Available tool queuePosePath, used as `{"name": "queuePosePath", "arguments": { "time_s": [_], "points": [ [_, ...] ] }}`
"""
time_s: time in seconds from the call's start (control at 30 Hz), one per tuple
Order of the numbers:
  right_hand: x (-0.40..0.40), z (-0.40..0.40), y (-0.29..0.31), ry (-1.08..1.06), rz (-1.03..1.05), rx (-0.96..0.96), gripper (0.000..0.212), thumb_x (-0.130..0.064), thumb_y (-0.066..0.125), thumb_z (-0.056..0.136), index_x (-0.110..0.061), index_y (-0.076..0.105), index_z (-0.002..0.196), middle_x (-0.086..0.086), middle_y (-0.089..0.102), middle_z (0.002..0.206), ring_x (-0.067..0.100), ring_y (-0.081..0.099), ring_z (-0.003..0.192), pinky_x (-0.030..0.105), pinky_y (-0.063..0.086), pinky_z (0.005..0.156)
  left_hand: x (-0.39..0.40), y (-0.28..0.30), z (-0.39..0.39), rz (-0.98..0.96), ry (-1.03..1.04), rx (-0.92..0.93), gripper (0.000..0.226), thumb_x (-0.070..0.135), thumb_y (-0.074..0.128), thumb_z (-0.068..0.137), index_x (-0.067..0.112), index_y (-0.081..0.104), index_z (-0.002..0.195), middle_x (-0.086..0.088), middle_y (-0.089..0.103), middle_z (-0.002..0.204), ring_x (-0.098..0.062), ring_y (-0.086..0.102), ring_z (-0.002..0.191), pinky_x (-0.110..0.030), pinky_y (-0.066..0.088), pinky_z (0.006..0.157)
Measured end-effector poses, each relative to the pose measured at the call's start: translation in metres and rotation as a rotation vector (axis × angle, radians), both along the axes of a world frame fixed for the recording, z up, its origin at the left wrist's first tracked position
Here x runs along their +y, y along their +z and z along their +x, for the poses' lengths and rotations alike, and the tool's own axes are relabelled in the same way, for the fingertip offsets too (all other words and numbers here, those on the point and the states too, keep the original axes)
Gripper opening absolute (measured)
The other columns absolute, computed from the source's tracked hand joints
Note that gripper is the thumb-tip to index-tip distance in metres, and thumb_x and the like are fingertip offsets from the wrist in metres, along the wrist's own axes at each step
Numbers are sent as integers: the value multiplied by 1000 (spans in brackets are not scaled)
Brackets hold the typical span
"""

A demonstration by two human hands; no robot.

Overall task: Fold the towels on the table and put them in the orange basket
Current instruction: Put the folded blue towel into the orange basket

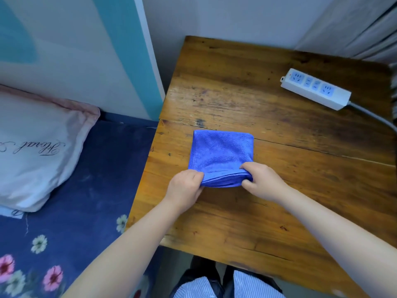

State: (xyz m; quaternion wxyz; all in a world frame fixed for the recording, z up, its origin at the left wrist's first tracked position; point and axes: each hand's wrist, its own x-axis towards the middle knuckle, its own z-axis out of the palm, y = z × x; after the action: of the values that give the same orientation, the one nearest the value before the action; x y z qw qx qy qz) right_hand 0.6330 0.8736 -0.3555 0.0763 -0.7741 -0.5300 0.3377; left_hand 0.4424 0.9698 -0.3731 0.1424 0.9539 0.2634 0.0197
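Note:
A blue towel (221, 153) lies folded into a small square on the wooden table (268, 201), left of the middle. My left hand (184, 188) pinches the towel's near left corner, where several layers show at the edge. At the near right corner my right hand (261, 181) pinches the same layered edge. The near edge is lifted a little off the wood; the far part lies flat. No orange basket is in view.
A white power strip (315, 88) with a grey cable lies at the table's far right. A bed with a dark blue flowered sheet (86, 190) and a pink-white pillow (36, 151) stands close to the table's left edge. Walls close off the back.

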Motion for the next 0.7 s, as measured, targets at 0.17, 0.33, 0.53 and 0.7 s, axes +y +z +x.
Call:
{"name": "queuePosePath", "arguments": {
  "time_s": [0.17,0.33,0.53,0.7],
  "points": [
    [-21,0,22,383,211,-252,71,-12,86,47,4,60,112,20,65,105,36,65,95,39,55,77,-14,31,0,9,8,-43,32,14,90,45,5,62,57,-4,59,46,-20,56,38,-15,32,29],
    [-31,-9,49,447,365,-347,47,1,86,32,3,69,77,15,69,69,32,66,57,31,55,47,-35,62,-17,38,-8,-55,29,14,86,57,3,59,58,-8,60,48,-23,57,38,-18,36,30],
    [-20,-46,85,648,269,-321,30,-17,53,86,-10,55,115,9,60,109,28,58,103,34,49,75,-82,105,-72,213,146,55,36,18,93,40,5,64,56,-2,61,46,-17,57,36,-15,31,26],
    [-1,-123,106,866,321,-320,24,-25,48,90,-13,53,110,7,59,107,27,56,102,31,45,70,-122,127,-142,108,547,198,22,25,65,83,9,62,98,-4,68,88,-19,65,81,-27,48,58]
  ]
}}
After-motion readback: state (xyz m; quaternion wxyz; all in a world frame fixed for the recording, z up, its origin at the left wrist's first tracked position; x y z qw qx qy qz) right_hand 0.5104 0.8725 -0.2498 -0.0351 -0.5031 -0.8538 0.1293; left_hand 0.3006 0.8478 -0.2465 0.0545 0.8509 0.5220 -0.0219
